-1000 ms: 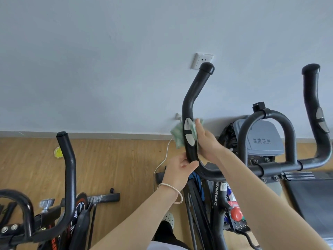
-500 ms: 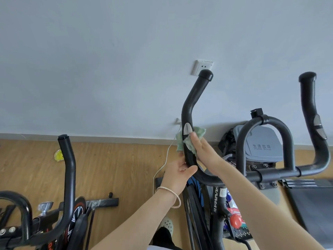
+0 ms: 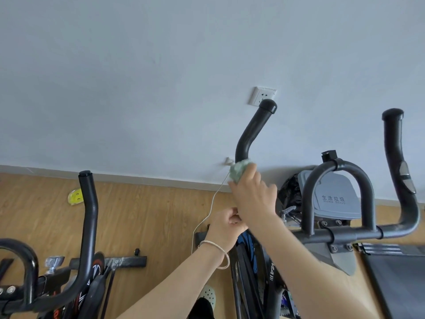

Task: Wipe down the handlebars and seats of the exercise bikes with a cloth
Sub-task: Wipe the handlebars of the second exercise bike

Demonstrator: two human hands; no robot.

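Note:
A black exercise bike's left handlebar horn (image 3: 253,130) rises in front of the wall. My right hand (image 3: 254,194) is wrapped round this horn just below its bend, with a pale green cloth (image 3: 239,172) pressed against the bar. Lower on the same bar my left hand (image 3: 224,224) grips it, a thin bracelet on the wrist. The bike's right horn (image 3: 396,162) and the centre loop (image 3: 338,192) stand untouched to the right. No seat is in view.
A second black bike's handlebar (image 3: 88,215) stands at the lower left. A grey bin lid (image 3: 333,199) sits behind the centre loop. The wall holds a socket (image 3: 262,96), and a white cable (image 3: 212,203) hangs down to the wooden floor. At the lower right lies a treadmill deck (image 3: 395,284).
My right hand has slid the cloth up the left horn and now covers the silver sensor plate. My left hand has stayed lower on the bar. The view has tilted slightly.

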